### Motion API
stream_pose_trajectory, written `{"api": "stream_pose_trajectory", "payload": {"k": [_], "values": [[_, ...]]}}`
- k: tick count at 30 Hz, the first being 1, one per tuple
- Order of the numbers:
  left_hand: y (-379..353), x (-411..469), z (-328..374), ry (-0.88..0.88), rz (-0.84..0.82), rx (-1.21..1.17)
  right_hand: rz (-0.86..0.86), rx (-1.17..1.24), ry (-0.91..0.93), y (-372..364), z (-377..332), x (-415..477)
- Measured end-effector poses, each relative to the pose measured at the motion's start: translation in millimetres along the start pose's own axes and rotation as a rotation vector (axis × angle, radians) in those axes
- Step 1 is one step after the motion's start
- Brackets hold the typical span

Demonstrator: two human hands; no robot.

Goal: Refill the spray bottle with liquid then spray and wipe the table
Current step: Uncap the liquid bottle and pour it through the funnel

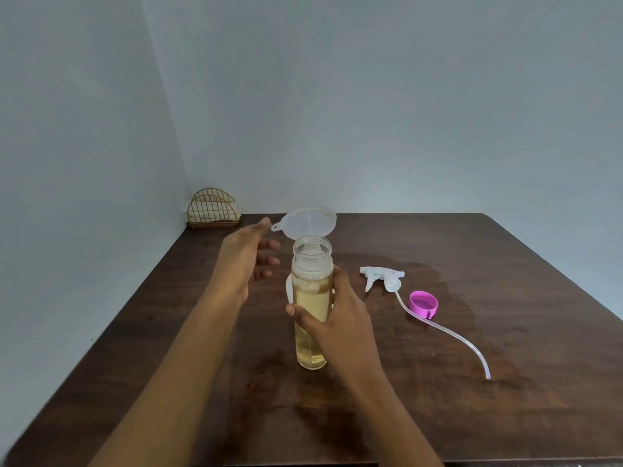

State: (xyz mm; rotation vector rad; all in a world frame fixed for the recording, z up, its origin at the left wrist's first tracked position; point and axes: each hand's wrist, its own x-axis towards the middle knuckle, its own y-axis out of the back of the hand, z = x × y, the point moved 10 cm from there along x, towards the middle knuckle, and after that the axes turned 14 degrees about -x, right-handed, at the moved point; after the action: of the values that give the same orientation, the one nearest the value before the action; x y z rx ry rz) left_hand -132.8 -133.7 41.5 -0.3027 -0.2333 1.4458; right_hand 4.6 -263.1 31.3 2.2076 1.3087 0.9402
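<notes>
Bottle filled and foamy, spray head waiting.
The spray bottle (312, 298) stands upright mid-table (505, 399), the right hand (337, 315) wrapped round it, the left hand (242, 261) open beside the funnel (308, 220). He should hold it steady, then feed the spray head (382, 278) tube straight down.

- No text, label, brand, number or sign can be read anywhere in the view.
</notes>
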Motion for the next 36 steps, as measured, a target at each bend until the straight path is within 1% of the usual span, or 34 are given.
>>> {"api": "stream_pose_trajectory", "payload": {"k": [3,6,8,13,19,24,28,31,36], "values": [[-13.7,6.6,-3.3,0.089,-0.035,-0.007,0.000,-0.017,0.017,0.8,-4.2,-2.1],[-15.8,8.1,-4.9,0.109,-0.026,-0.026,-0.016,-0.030,0.028,-0.7,-6.2,-2.8],[-15.9,7.8,-3.2,0.102,-0.024,-0.048,-0.016,-0.040,0.027,-0.2,-4.5,-1.2],[-13.2,6.7,13.6,0.017,-0.009,-0.047,-0.029,-0.057,-0.005,4.5,6.9,4.2],[-10.1,7.1,19.8,0.003,-0.015,-0.023,0.006,-0.105,-0.032,41.9,18.3,18.7],[-10.9,7.7,17.8,0.004,-0.029,-0.023,0.041,-0.134,0.023,89.9,1.4,50.5],[-13.6,10.1,19.8,-0.003,-0.031,0.004,0.042,-0.147,0.069,111.9,-12.6,80.5],[-14.9,12.3,21.3,0.000,-0.037,0.017,0.050,-0.184,0.084,118.0,-13.2,98.4],[-16.8,13.8,21.4,0.007,-0.046,0.004,0.022,-0.315,0.115,108.2,-3.1,113.5]]}}
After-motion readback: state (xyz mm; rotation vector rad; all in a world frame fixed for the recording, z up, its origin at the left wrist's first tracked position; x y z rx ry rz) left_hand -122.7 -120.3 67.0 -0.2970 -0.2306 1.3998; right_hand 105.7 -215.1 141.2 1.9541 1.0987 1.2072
